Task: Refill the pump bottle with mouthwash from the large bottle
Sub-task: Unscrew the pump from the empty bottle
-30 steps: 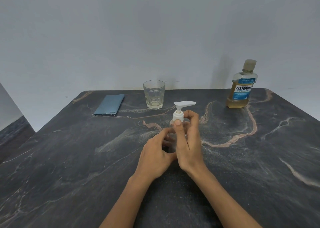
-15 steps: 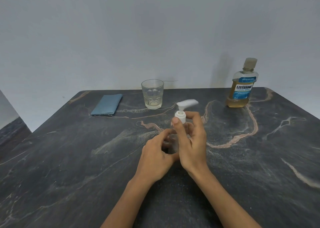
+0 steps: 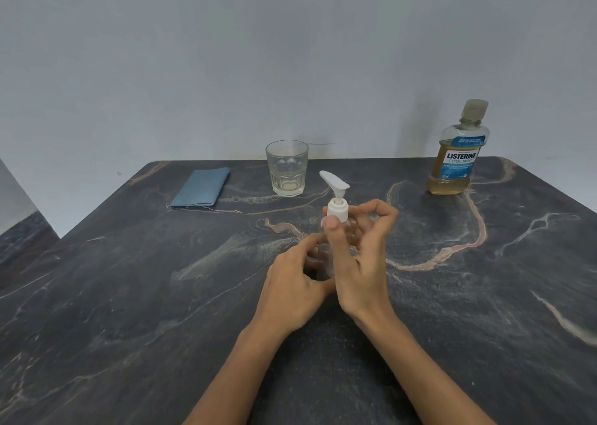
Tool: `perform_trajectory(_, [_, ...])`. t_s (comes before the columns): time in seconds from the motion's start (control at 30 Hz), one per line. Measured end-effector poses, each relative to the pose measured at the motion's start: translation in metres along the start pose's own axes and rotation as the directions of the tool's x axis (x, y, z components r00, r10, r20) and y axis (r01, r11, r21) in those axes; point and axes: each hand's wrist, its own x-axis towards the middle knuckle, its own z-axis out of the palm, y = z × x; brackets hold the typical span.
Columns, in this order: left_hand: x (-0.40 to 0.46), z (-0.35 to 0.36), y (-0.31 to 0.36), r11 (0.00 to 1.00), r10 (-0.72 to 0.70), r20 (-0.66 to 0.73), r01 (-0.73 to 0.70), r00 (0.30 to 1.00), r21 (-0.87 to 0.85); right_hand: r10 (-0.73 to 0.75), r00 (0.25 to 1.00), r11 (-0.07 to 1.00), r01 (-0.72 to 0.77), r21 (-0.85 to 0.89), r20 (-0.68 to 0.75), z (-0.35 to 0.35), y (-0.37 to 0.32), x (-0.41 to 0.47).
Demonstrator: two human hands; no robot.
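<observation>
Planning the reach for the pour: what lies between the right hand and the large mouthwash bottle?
Head view: only bare dark marble tabletop between right hand and amber mouthwash bottle.

The pump bottle [image 3: 334, 230] is standing upright on the table [image 3: 129, 295], near its middle. The left hand [image 3: 295, 292] is sitting at the bottle's lower left, and the right hand [image 3: 363, 263] is sitting just right of it, thumb lying against the pump collar. Behind the bottle and slightly left, a glass [image 3: 287, 172] is standing. Further left, near the back edge, a folded cloth [image 3: 201, 187] is lying flat. The large bottle [image 3: 458, 153] is standing at the back right, well apart from the hands.
</observation>
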Motion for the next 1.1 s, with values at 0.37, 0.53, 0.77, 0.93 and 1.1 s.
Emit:
perform_trajectory(0.37, [-0.0006,0.0002,-0.0005,1.0,0.004,0.0,-0.004,1.0,0.014,0.049,0.999,0.999,-0.049,0.012,-0.007,-0.0016,-0.0012,0.002])
perform_trajectory(0.53, [-0.0004,0.0001,-0.0017,1.0,0.004,-0.005,-0.004,1.0,0.007,0.057,0.998,0.997,-0.056,0.051,-0.013,-0.0012,0.0,0.0018])
perform_trajectory(0.77, [-0.0001,0.0002,-0.0015,1.0,0.009,-0.001,-0.009,1.0,0.017,0.063,0.998,0.998,-0.063,0.027,-0.011,-0.0015,-0.0033,0.0029])
perform_trajectory(0.93, [-0.0004,0.001,-0.0003,1.0,0.003,-0.016,-0.002,1.0,0.023,0.079,0.997,0.997,-0.079,0.015,-0.011,-0.0029,-0.0005,0.0029])
perform_trajectory(1.1, [-0.0001,0.0015,-0.0009,1.0,0.007,-0.017,-0.007,1.0,0.02,0.058,0.998,0.998,-0.058,0.028,0.011,-0.0038,-0.0022,0.0038])
